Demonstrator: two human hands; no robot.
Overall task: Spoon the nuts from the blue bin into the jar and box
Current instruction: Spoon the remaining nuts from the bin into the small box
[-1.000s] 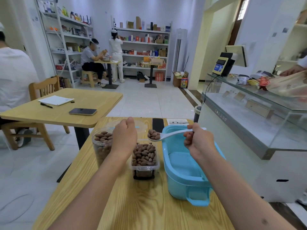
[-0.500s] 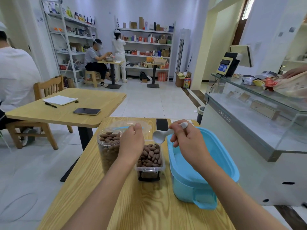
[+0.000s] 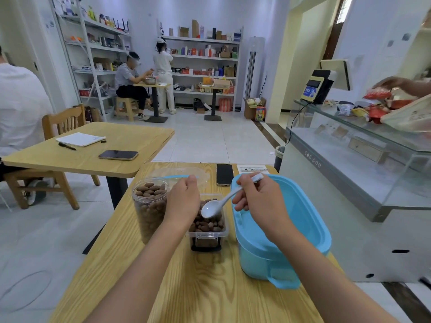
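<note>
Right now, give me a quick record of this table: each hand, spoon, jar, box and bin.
left hand: resting between jar and box, fingers curled
right hand: holds spoon handle
spoon: white, empty, bowl over box
jar: nearly full of nuts
box: heaped with nuts
blue bin: open, no nuts visible

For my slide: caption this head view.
Right hand tips an emptied spoon over the nut box.

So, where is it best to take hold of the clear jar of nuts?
Grip the jar round its straight side wall, coming from its left: the left hand crowds its right side, and the open mouth on top offers only a thin rim.
</note>
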